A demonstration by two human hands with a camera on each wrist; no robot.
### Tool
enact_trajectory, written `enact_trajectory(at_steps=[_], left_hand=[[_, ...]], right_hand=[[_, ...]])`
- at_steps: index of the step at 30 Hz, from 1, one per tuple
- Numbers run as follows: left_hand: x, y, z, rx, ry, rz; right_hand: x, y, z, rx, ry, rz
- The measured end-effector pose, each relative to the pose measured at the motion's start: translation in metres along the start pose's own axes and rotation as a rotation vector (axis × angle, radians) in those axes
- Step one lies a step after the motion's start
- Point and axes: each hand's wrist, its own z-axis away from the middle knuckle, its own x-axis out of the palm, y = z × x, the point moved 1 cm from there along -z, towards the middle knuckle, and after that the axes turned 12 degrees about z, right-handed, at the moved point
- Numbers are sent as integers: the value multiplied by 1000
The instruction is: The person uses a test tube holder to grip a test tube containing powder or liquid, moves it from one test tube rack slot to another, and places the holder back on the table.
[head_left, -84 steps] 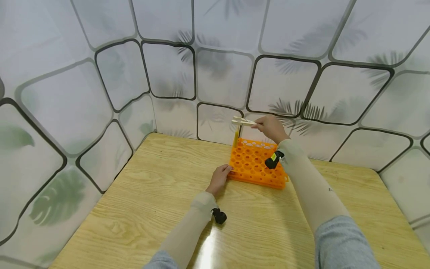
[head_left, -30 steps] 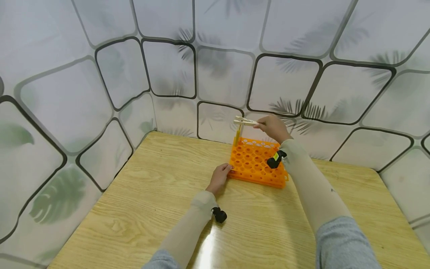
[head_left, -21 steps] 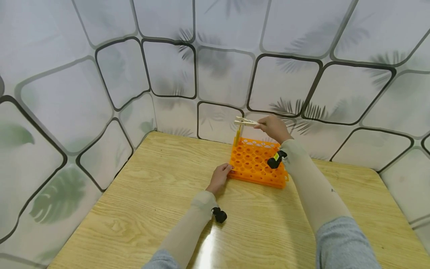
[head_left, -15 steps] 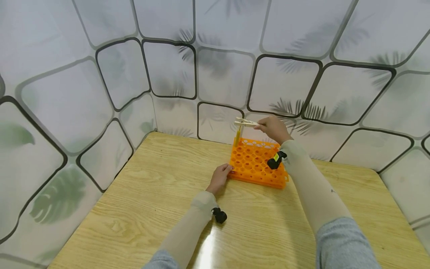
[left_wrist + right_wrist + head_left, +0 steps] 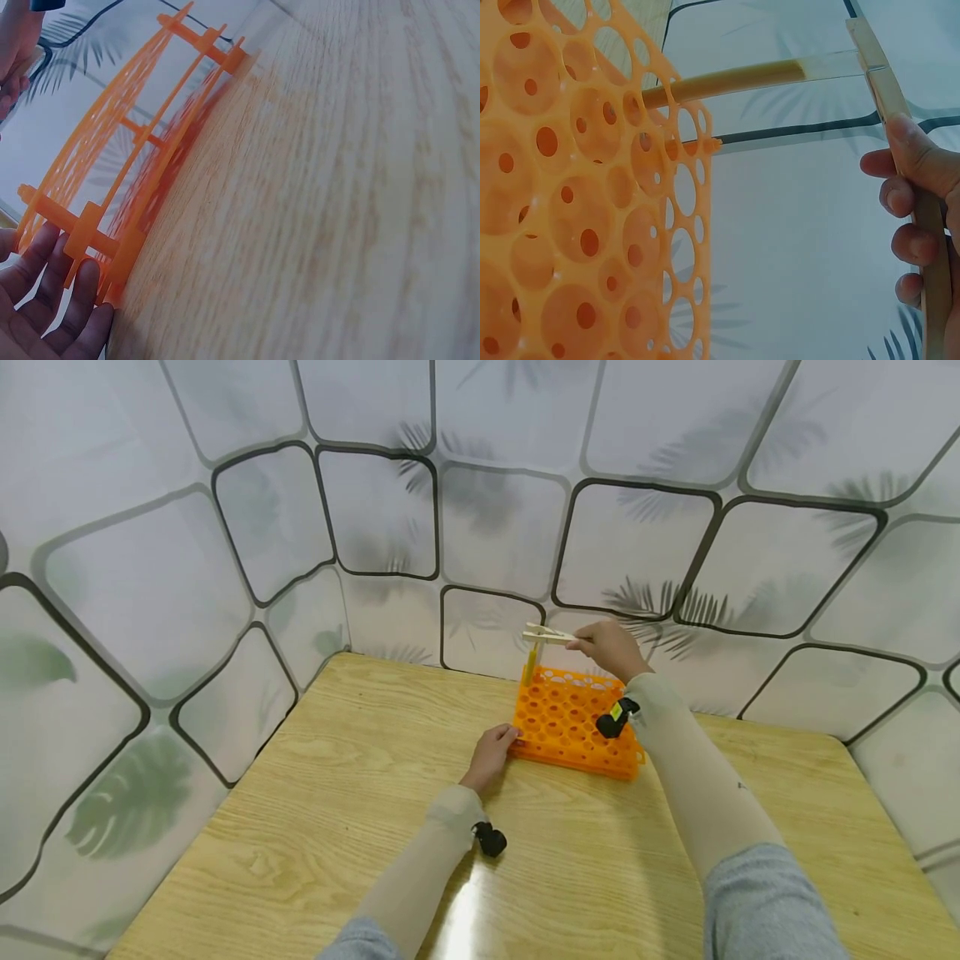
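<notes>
In the head view my right hand [image 5: 611,647] grips a wooden test tube clamp [image 5: 549,634] above the back left of the orange test tube rack [image 5: 570,718]. At the clamp's head is the upper, clear end of a test tube [image 5: 735,79] with yellow liquid in its lower part. The tube's lower end sits in a corner hole of the rack's top plate; how deep is hard to tell. My left hand [image 5: 491,757] holds the rack's near left corner, with its fingers [image 5: 81,300] curled at the end posts in the left wrist view.
The rack stands on a wood-grain table [image 5: 360,810] near its back edge. Behind and to the left hangs a patterned curtain [image 5: 495,535]. A black camera sits on each wrist. The rack's other visible holes hold no tubes.
Compared with 2.8 s ago, the clamp and tube have shifted slightly right and the tube's lower end has come into the rack's corner. Since one second ago the hands have barely moved.
</notes>
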Motion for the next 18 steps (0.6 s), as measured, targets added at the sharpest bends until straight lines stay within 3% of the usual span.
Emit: enact_trajectory(at_steps=[11,18], left_hand=[[-1,0,-1,23,14,-80],[-1,-1,-2,22,16,-81]], right_hand=[[8,5,-1,18,-35,-11],[15,7,0,22,-42,-18]])
